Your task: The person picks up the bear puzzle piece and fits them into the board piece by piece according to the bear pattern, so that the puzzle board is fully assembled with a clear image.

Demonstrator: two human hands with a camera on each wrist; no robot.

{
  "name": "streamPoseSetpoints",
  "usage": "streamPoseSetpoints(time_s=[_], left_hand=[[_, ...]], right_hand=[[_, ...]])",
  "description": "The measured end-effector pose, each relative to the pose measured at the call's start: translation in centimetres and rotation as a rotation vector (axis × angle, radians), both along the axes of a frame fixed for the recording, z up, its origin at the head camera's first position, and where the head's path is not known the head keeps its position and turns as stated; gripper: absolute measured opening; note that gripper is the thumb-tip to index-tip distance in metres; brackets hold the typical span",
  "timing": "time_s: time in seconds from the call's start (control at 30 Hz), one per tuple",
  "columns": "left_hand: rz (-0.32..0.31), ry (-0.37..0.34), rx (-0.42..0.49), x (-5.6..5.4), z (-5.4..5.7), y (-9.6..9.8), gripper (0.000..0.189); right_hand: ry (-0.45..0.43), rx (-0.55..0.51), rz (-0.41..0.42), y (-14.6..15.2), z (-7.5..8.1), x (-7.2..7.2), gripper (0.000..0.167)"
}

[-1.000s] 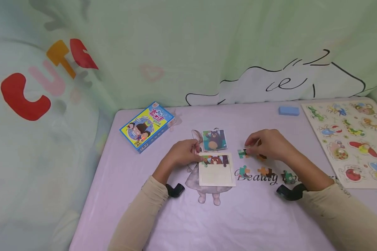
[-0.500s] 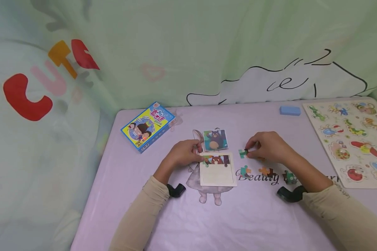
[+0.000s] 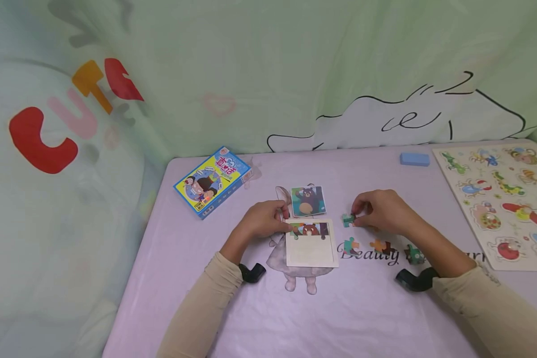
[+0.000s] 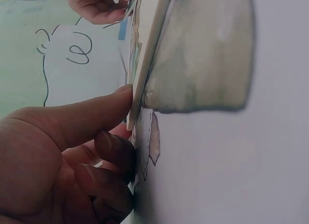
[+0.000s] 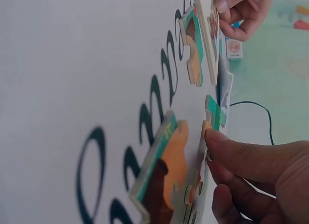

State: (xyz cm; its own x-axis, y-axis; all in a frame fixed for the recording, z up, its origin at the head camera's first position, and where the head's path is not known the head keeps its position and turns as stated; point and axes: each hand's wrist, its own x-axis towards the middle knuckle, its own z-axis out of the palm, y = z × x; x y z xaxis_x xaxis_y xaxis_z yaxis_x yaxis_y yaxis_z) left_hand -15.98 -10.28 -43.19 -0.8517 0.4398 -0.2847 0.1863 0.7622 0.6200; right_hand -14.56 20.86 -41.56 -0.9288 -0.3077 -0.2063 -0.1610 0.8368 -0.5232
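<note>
A wooden puzzle board [image 3: 312, 252] lies on the table, with a row of pieces showing a bear's head along its far edge. My left hand [image 3: 263, 219] pinches the board's far left corner, its thumb on the edge in the left wrist view. To the right of the board, my right hand [image 3: 385, 211] pinches a green puzzle piece [image 3: 347, 220] between thumb and fingers, low at the table. Nearer to me lie a teal-and-orange piece [image 3: 350, 245], an orange-and-brown piece [image 3: 380, 245] and a dark green piece [image 3: 414, 254]. Others are partly hidden beneath my right hand.
Behind the board lies a bear picture card [image 3: 308, 201]. A blue-and-yellow box [image 3: 213, 182] stands at the back left, a blue block [image 3: 414, 159] at the back right. A board with insect pictures [image 3: 496, 209] takes up the right side. A curtain [image 3: 232, 74] borders the table.
My right hand has lowered slightly, its fingers shifting a little right at the green piece. The left hand stays at the board's corner. The head view has shifted slightly.
</note>
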Motion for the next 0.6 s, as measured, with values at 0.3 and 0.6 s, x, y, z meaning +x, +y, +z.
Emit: streamPoseSetpoints(time_s=[0.3,0.6], left_hand=[[0.003,0.004,-0.001,0.01,-0.09,0.02,0.025],[0.010,0.009,-0.005,0.08,0.12,0.14,0.027]], right_hand=[[-0.049,-0.066,-0.001,0.65,0.23,-0.05,0.007],[-0.154,-0.197,-0.020,0.35,0.71,0.48,0.007]])
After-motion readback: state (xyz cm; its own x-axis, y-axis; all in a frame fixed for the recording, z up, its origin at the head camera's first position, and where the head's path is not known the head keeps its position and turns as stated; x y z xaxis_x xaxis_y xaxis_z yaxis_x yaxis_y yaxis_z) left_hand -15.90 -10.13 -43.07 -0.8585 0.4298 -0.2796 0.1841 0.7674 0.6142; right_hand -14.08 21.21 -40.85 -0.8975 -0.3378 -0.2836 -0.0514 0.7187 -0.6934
